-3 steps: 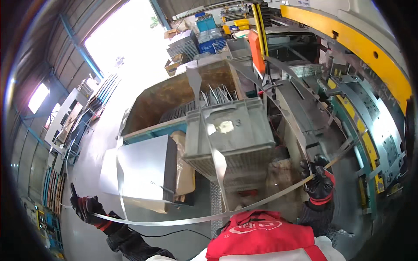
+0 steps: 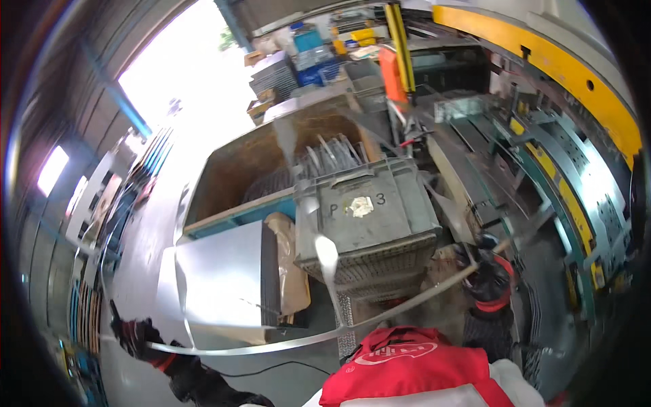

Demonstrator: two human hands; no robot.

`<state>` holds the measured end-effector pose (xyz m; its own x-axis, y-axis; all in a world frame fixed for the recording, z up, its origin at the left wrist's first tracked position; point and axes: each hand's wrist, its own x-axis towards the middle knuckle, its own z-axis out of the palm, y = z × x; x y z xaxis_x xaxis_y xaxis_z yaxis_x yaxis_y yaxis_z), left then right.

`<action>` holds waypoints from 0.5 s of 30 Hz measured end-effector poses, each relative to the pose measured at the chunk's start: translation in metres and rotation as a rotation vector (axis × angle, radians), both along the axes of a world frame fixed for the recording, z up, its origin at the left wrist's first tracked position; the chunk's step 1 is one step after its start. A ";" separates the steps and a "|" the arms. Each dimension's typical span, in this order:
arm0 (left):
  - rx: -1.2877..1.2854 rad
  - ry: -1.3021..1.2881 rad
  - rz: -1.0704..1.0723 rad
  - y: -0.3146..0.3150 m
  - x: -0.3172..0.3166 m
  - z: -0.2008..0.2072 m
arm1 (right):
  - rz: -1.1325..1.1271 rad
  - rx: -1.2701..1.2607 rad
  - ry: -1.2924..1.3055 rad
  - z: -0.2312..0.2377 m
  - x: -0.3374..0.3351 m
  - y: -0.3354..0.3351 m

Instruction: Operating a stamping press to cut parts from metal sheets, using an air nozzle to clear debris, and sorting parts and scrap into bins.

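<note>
A large, thin sheet-metal skeleton [image 2: 278, 347], a springy frame of narrow strips with big openings, spans between my two hands and bows toward my body. My left hand [image 2: 139, 336], in a dark glove with a red cuff, is closed on its left near edge. Similarly gloved, my right hand [image 2: 488, 278] grips the right near end beside the press. The frame's cross strips stretch away over a grey plastic crate [image 2: 400, 197] and a stack of flat metal sheets [image 2: 217, 271]. Motion blurs the far strips.
Behind the crate stands a rusty-walled bin [image 2: 234, 159] holding metal offcuts [image 2: 329, 156]. A press with a yellow beam [image 2: 549, 61] and steel tooling [image 2: 576, 169] lines the right side. An orange-and-yellow post [image 2: 395, 74] rises beyond the crate. A cable [image 2: 271, 367] lies on the floor.
The view has shifted a little, and the crate now sits slightly farther right in it. The metal skeleton has swung slightly, its far strips blurred. Both hands keep their grip.
</note>
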<state>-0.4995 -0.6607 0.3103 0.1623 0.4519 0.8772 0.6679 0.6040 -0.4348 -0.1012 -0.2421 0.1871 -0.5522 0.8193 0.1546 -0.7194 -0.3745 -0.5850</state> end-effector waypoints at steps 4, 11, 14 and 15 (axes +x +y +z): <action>0.032 0.124 0.009 -0.004 -0.083 -0.014 | 0.080 0.029 -0.052 0.012 -0.049 0.010; 0.151 -0.422 -0.233 0.020 -0.267 -0.008 | 0.222 0.334 0.153 0.047 -0.187 0.091; 0.245 -1.101 -0.249 0.064 -0.347 -0.035 | 0.718 0.144 0.129 0.069 -0.284 0.153; 0.173 -1.179 -0.092 0.080 -0.358 -0.058 | 0.706 0.235 0.031 0.068 -0.305 0.160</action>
